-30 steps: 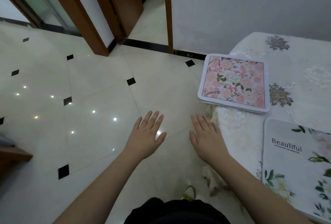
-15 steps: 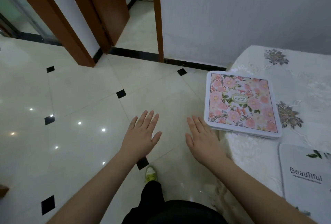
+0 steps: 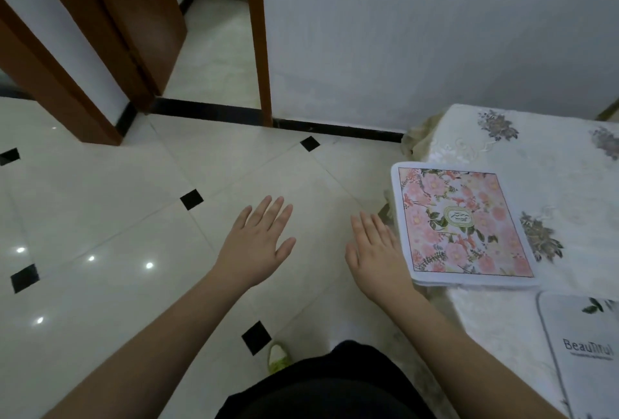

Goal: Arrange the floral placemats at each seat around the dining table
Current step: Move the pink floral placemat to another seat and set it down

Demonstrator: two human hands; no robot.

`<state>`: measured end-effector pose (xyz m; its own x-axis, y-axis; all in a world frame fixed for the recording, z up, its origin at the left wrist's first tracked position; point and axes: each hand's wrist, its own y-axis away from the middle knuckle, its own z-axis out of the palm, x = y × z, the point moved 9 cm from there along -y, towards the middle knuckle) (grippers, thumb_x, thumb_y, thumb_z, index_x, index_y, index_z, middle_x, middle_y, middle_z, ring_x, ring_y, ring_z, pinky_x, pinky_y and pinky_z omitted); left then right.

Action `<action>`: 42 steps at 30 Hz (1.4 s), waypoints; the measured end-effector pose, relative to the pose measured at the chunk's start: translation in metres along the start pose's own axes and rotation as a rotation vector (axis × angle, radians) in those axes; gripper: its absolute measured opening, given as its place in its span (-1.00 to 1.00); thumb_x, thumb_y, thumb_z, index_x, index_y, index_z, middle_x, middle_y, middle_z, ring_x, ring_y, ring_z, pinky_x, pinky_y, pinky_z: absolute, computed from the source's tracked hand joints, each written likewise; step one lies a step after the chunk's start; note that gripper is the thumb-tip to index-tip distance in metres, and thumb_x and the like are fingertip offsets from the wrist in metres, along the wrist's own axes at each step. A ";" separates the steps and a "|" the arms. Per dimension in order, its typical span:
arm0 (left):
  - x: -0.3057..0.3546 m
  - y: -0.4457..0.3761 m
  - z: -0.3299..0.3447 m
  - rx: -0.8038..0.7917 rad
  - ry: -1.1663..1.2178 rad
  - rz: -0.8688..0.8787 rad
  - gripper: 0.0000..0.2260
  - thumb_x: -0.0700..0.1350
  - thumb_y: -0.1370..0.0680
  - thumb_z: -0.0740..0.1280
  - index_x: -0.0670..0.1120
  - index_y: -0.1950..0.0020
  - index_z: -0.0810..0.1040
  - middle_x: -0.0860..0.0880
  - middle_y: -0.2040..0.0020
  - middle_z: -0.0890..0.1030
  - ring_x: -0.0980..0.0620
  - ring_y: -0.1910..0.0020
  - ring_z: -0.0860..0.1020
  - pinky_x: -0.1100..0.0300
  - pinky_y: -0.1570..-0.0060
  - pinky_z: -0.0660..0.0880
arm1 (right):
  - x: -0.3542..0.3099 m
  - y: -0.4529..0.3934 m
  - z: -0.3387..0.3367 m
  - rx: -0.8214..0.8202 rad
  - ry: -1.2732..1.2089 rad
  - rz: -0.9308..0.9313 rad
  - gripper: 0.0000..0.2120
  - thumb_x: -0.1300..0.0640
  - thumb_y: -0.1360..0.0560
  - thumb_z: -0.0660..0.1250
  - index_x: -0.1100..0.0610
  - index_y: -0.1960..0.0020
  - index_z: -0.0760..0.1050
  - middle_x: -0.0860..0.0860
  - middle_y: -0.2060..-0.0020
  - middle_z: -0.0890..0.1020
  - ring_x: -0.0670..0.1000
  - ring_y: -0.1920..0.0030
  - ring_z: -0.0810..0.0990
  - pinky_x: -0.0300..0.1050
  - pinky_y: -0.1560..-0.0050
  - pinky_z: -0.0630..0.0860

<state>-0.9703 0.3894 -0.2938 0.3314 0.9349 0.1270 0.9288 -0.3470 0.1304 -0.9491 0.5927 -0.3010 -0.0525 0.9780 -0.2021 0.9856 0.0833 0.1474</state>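
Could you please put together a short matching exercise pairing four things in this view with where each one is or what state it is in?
Things:
1. pink floral placemat
2. white placemat printed "Beautiful"
3. left hand
4. right hand

Places or states:
A. open, out over the floor tiles, apart from the table
B. cut off by the picture's bottom right corner
C. open, close beside the pink mat's left edge
D. on the tablecloth at the table's left edge, fully in view

Pairs: 1-D, 2-B, 3-A, 4-C

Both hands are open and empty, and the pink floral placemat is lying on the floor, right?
Not quite. The head view shows the pink floral placemat lying on the table, over its corner, not on the floor. Left hand and right hand are open and empty.
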 end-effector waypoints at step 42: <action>0.332 -0.321 0.088 -0.226 -0.253 1.292 -0.37 0.23 -0.58 0.06 -0.12 -0.53 0.30 -0.11 -0.52 0.34 -0.13 -0.49 0.32 -0.09 -0.42 0.13 | 0.294 -0.031 0.010 0.112 -0.331 1.014 -0.30 -0.24 -0.50 -0.23 -0.03 -0.60 0.03 -0.04 -0.59 -0.02 0.07 -0.59 -0.11 -0.03 -0.45 -0.30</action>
<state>-1.1437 0.8175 -0.3799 0.9907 -0.0923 0.1004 -0.1123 -0.9696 0.2175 -0.9939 0.8757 -0.3752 0.8287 0.4787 -0.2900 0.5544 -0.7731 0.3081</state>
